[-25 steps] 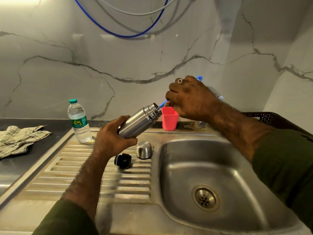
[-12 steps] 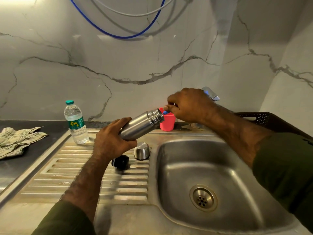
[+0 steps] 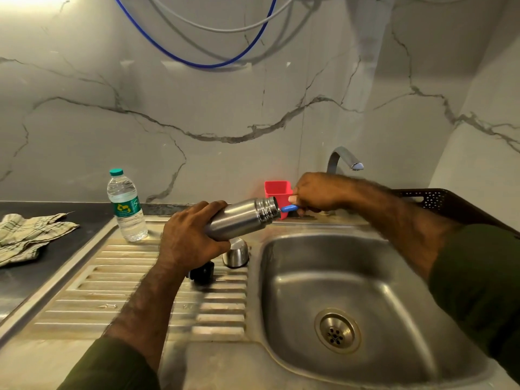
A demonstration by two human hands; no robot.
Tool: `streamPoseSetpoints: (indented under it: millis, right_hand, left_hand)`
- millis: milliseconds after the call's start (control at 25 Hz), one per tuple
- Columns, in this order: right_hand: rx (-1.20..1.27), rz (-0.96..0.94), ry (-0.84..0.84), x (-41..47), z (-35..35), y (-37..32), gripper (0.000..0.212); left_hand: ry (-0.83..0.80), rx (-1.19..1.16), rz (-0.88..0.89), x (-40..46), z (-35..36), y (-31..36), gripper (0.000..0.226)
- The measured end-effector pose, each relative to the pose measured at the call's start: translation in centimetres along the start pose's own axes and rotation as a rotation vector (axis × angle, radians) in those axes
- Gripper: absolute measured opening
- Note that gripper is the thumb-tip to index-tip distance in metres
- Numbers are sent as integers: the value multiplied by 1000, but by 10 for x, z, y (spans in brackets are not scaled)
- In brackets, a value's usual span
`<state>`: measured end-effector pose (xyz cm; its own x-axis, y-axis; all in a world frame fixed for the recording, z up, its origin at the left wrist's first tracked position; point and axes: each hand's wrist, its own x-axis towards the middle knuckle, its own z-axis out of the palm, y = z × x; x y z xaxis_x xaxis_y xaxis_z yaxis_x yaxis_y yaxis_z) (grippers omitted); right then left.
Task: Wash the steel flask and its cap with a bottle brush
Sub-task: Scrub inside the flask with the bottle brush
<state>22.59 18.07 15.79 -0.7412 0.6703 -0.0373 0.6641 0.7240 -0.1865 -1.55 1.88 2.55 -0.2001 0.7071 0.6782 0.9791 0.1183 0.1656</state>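
Note:
My left hand (image 3: 188, 240) grips the steel flask (image 3: 242, 218) by its lower body and holds it tilted, mouth to the right, above the drainboard. My right hand (image 3: 318, 194) holds the blue handle of the bottle brush (image 3: 289, 208), which goes straight into the flask's mouth; the bristles are hidden inside. The steel cap (image 3: 236, 253) stands mouth down on the drainboard below the flask. A black stopper (image 3: 202, 273) lies beside it, partly behind my left wrist.
A red plastic cup (image 3: 274, 188) stands behind the flask's mouth. The tap (image 3: 344, 159) rises at the back of the steel sink (image 3: 365, 277). A water bottle (image 3: 126, 206) and a checked cloth (image 3: 28, 235) sit left. A dark perforated basket (image 3: 439, 199) is at right.
My right hand has dropped and pushed the brush deeper into the flask, so only a short piece of blue handle shows. The tap is now uncovered.

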Motion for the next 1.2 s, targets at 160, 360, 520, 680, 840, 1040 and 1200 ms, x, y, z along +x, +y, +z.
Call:
streamPoseSetpoints:
  millis: [160, 360, 520, 680, 840, 1040, 1200]
  right_hand:
    - [-396, -309, 505, -8, 9, 12, 28]
    - [-692, -685, 898, -8, 18, 33, 38]
    - [-429, -439, 557, -14, 17, 16, 23]
    - [36, -57, 73, -1, 5, 7, 22]
    - [-417, -379, 592, -9, 13, 18, 32]
    - [-651, -678, 926, -13, 15, 33, 49]
    - [-322, -311, 440, -16, 17, 12, 30]
  left_hand:
    - [23, -47, -98, 0, -1, -1, 82]
    - [58, -166, -155, 0, -4, 0, 85]
    - [54, -92, -100, 0, -2, -1, 82]
    - [10, 13, 1, 1, 0, -2, 79]
    - [34, -74, -100, 0, -3, -2, 82]
    - [63, -171, -132, 0, -4, 6, 85]
    - [31, -55, -57, 0, -1, 1, 81]
